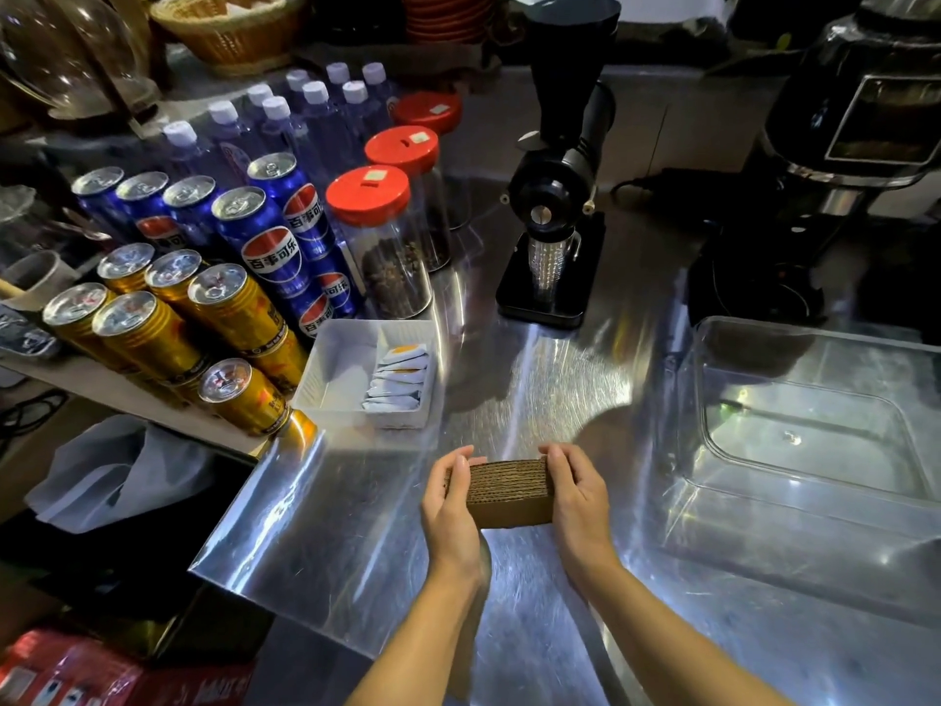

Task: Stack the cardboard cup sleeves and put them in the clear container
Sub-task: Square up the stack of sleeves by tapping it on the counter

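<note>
A brown stack of flattened cardboard cup sleeves (509, 494) is held just above the steel counter, near its front edge. My left hand (450, 507) grips the stack's left end and my right hand (578, 501) grips its right end, pressing the sleeves together between them. The clear container (814, 507) stands to the right on the counter, open at the top, with nothing visible inside it.
A white tray of sachets (326, 369) sits left of the hands. Behind it stand gold and blue cans (239, 303), red-lidded jars (377, 242) and water bottles. A black grinder (555, 196) and a coffee machine (840, 160) stand at the back.
</note>
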